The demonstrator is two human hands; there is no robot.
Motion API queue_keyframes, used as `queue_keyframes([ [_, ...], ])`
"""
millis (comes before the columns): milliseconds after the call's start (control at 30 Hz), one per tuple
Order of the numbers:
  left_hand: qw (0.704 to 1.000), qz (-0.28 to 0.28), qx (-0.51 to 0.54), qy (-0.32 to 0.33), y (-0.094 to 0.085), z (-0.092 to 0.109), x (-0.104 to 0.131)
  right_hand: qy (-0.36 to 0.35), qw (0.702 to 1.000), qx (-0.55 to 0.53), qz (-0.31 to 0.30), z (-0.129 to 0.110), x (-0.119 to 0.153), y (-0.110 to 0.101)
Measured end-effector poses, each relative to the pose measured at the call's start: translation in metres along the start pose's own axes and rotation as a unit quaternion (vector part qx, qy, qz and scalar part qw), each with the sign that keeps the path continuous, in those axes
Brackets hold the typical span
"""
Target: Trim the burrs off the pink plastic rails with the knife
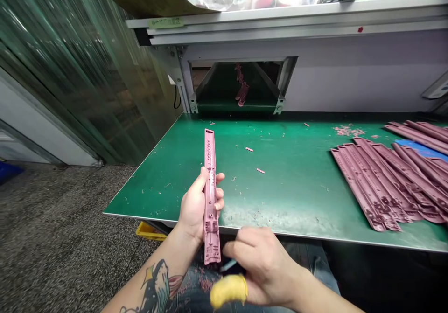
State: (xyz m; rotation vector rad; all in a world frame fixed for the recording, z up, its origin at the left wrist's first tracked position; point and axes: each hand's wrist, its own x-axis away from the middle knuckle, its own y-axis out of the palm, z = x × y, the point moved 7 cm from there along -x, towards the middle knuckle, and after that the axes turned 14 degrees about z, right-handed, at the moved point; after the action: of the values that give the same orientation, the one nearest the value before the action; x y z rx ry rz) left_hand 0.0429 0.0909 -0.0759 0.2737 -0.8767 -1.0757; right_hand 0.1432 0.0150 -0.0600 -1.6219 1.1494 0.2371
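1. Left hand (196,205): fingers wrapped around the middle of a long pink plastic strip (210,196), held lengthwise over the near edge of the counter (280,187).
2. Right hand (262,266): fingers curled narrowly around a small blade-like tool (228,265), its tip just beside the strip's lower end; a yellow finger cot (228,289) covers the thumb.
3. Stack of like pink strips (388,182): lying on the counter, well apart to the right.
4. Pink shavings (259,170): scattered across the counter.

Pink plastic strip (210,187), green table (297,177), yellow finger cot (229,288).
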Motion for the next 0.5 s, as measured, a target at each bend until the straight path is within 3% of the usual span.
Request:
queue_keyframes([
  [100,0.995,-0.052,0.049,-0.063,0.009,-0.004,0.007,0.056,0.998,0.007,0.022,0.01,-0.004,-0.002],
  [267,0.982,-0.11,0.112,-0.108,0.022,-0.009,0.018,0.022,0.999,-0.029,0.023,0.002,-0.009,-0.002],
  [333,0.979,-0.119,0.119,-0.114,0.024,-0.009,0.019,0.029,0.995,-0.098,0.008,-0.007,0.0,0.0],
  [400,0.98,-0.119,0.116,-0.112,0.023,-0.008,0.017,0.136,0.962,-0.235,0.009,-0.009,0.018,0.005],
  [500,0.987,-0.096,0.093,-0.089,0.016,-0.004,0.009,0.363,0.845,-0.393,0.009,-0.008,0.065,0.028],
])
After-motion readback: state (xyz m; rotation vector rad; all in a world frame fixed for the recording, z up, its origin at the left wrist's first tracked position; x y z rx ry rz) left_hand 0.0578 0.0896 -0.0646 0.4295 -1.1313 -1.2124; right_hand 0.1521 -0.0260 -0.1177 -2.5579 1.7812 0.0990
